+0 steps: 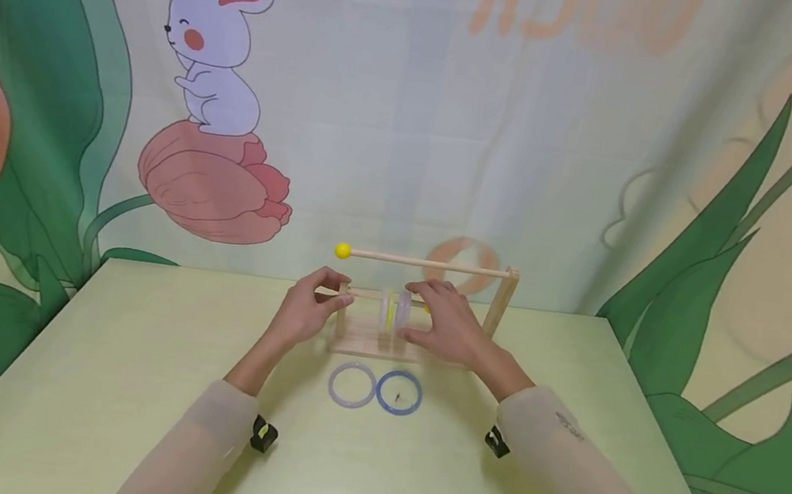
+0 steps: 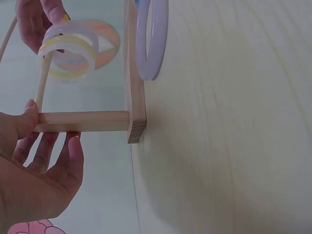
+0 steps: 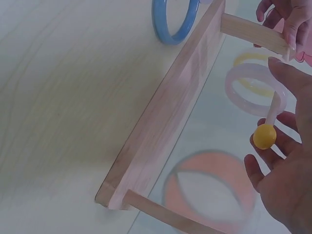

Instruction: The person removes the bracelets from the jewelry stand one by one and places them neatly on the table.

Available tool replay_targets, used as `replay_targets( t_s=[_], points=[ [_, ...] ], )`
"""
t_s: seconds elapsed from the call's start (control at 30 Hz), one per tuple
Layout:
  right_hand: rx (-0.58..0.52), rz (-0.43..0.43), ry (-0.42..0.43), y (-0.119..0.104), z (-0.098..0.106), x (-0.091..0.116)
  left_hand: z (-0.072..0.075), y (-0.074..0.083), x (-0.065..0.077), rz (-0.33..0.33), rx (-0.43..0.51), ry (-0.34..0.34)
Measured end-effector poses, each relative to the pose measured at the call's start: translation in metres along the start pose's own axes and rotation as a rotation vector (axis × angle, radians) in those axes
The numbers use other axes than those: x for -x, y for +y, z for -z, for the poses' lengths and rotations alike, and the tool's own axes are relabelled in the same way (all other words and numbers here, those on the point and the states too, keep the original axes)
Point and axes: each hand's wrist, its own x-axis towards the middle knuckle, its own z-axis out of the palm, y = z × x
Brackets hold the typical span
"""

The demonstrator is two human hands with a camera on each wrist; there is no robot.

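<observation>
A wooden rack [image 1: 367,350] stands at the table's far edge. My left hand [image 1: 303,308] grips its short left post [image 2: 87,122], thumb at the top end where the lower rod [image 2: 43,87] joins. Along this rod hang a whitish ring [image 1: 383,312], a yellow ring [image 2: 73,40] and a pale purple ring [image 1: 403,313]. Around the pale purple ring, my right hand [image 1: 455,327] holds with thumb and fingers at opposite sides. Beside those fingers, the rod ends in a yellow ball [image 3: 264,136]. Part of the rod is hidden by the right hand.
Before the rack, another pale purple ring [image 1: 330,383] and a blue ring [image 1: 421,395] lie flat on the table [image 1: 366,477], side by side. An upper rod [image 1: 424,263] with a yellow ball [image 1: 343,250] juts left from the tall right post [image 1: 501,303]. Behind hangs a printed curtain [image 1: 384,112].
</observation>
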Motion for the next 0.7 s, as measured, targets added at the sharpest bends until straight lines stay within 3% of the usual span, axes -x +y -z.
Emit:
replay_targets(
  t_s=[0.4, 0.7],
  points=[
    [0.03, 0.039, 0.027, 0.0024, -0.0019, -0.0067, -0.0013, -0.0019, -0.0009, -0.009, 0.014, 0.005],
    [0.112, 0.041, -0.039, 0.0067, -0.0027, -0.0072, -0.0001, -0.0005, -0.0014, 0.0, 0.008, 0.004]
  ],
)
